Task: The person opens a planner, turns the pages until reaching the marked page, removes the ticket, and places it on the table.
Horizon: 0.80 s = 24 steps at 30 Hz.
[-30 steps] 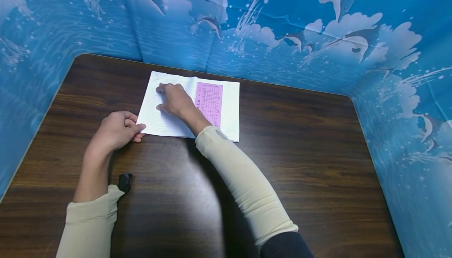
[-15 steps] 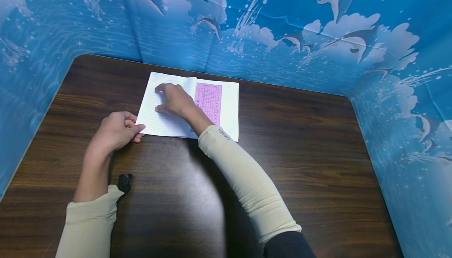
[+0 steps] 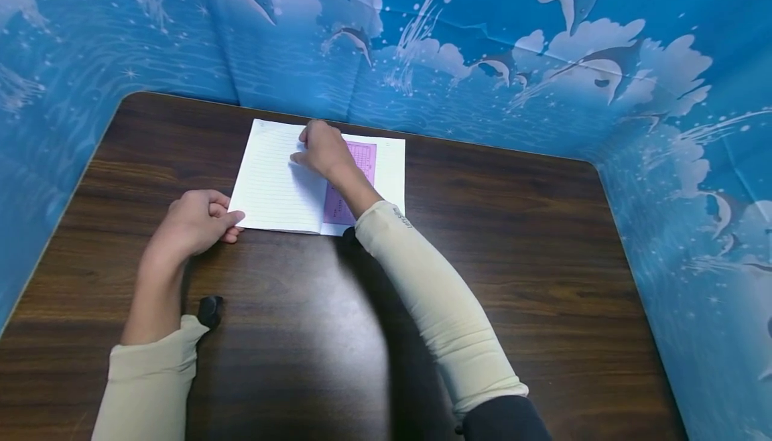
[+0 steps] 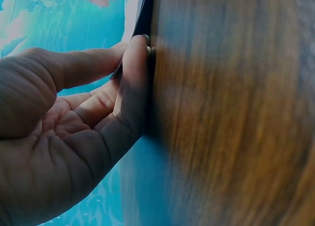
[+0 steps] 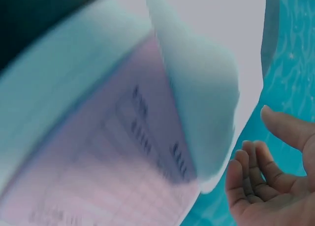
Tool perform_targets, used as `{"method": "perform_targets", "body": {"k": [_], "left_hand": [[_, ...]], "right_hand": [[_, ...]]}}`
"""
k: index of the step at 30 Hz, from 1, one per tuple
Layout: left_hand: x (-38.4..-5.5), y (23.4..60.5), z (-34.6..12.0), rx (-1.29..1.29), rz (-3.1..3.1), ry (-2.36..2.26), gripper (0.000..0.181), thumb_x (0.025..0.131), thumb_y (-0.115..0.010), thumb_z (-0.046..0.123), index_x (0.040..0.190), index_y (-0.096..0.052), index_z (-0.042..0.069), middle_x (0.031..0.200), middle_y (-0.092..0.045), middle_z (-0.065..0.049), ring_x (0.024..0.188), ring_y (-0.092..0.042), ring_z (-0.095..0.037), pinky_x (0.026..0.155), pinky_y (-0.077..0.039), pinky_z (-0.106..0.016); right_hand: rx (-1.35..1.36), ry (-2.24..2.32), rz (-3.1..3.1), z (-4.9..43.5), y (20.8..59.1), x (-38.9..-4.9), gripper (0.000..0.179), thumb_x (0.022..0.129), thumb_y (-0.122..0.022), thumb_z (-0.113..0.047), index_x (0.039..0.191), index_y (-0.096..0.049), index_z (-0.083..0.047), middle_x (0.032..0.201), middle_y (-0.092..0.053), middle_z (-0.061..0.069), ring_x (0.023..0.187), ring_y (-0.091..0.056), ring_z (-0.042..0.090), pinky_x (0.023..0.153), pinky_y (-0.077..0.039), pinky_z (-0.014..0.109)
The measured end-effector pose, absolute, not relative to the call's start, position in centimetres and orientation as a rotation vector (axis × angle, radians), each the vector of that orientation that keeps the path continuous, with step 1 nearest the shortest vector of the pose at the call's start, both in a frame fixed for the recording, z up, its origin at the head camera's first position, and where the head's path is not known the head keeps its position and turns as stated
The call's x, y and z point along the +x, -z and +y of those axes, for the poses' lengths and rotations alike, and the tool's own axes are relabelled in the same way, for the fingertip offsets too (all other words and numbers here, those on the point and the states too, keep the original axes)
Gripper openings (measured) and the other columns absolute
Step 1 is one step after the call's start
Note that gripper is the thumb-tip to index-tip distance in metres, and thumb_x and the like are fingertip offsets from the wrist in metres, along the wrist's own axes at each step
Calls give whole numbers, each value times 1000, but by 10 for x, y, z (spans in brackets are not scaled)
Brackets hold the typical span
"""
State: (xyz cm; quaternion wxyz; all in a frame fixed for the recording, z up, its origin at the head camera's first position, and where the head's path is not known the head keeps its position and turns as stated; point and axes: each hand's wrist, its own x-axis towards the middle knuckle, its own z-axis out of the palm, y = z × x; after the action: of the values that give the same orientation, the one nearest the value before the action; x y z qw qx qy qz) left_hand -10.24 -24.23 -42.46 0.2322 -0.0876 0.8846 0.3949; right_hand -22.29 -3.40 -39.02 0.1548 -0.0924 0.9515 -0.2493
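Observation:
An open notebook (image 3: 271, 179) with ruled white pages lies near the far edge of the table, and a pink printed sheet (image 3: 339, 208) with a grid rests along its fold. My left hand (image 3: 199, 221) pinches the notebook's near left corner, thumb above and fingers beneath; the left wrist view shows these fingers (image 4: 133, 83) against the tabletop. Over the notebook, close to the fold, is my right hand (image 3: 327, 151), covering part of the pink sheet. In the right wrist view its thumb and bent fingers (image 5: 256, 179) stand apart with nothing between them, beside a curving page (image 5: 202, 103).
The dark wood table (image 3: 512, 260) extends to the right and toward me. A blue curtain (image 3: 422, 45) printed with dolphins hangs behind and beside it. A small black device (image 3: 210, 311) sits at my left wrist.
My right hand has shifted right and away from me, from the left page toward the fold. The left hand keeps its grip on the corner.

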Motion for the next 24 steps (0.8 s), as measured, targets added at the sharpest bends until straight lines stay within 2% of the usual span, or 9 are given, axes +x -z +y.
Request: {"method": "perform_targets", "body": {"k": [2,6,8,10,12,14,17,19,24], "left_hand": [[-102,424,-242,-230,2432,-1084,50,110,-62,20,142,-47,-15,80,-76,-3,72,-73,-13,83,-44,-38],[-102,423,-243,-209,2446,-1081,48,110,-62,21,140,-48,-15,79,-76,-1,72,-73,-13,81,-44,-36],[-103,423,-243,-203,2451,-1081,48,110,-62,21,139,-49,-15,79,-76,-1,72,-73,-13,80,-45,-35],[-103,423,-243,-200,2451,-1079,48,110,-62,21,139,-49,-15,79,-76,-1,72,-73,-12,79,-45,-35],[-103,423,-243,-200,2447,-1080,49,110,-62,21,139,-49,-16,79,-76,-1,72,-73,-12,80,-45,-35],[-103,423,-243,-203,2446,-1079,49,110,-62,21,140,-48,-16,78,-76,-1,72,-73,-13,81,-45,-36],[-103,423,-242,-206,2445,-1075,49,110,-61,21,140,-48,-16,78,-76,-2,73,-73,-14,82,-44,-38],[-103,423,-242,-212,2443,-1074,49,111,-61,21,140,-48,-16,78,-76,-2,73,-72,-14,82,-43,-39],[-103,423,-242,-213,2441,-1076,50,111,-61,21,141,-47,-15,78,-76,-1,73,-72,-14,82,-43,-40]], "right_hand": [[-223,709,2725,-26,388,-225,40,100,-79,-26,133,-66,-8,134,-70,1,103,-60,11,97,-52,26],[-164,691,2705,-12,385,-229,47,101,-77,-28,141,-65,-6,145,-68,5,114,-64,13,105,-53,28],[-120,693,2702,-5,385,-231,50,101,-78,-29,142,-64,-5,145,-68,6,116,-64,14,107,-53,31],[-73,705,2702,1,389,-236,48,100,-79,-31,138,-67,-5,137,-70,6,110,-64,15,103,-54,32],[-13,701,2700,9,406,-251,33,96,-83,-36,112,-73,-9,106,-72,1,89,-61,13,85,-56,30],[35,698,2698,15,412,-257,31,94,-85,-37,97,-68,-11,90,-63,-1,80,-55,14,75,-52,31],[97,660,2714,26,417,-260,34,92,-86,-37,87,-63,-13,82,-58,-1,75,-54,15,70,-51,32],[118,645,2736,31,400,-244,30,95,-85,-33,100,-68,-9,93,-64,4,83,-58,18,77,-53,34],[189,614,2760,44,388,-230,31,96,-84,-31,110,-70,-6,97,-65,5,85,-55,19,76,-48,32]]}}
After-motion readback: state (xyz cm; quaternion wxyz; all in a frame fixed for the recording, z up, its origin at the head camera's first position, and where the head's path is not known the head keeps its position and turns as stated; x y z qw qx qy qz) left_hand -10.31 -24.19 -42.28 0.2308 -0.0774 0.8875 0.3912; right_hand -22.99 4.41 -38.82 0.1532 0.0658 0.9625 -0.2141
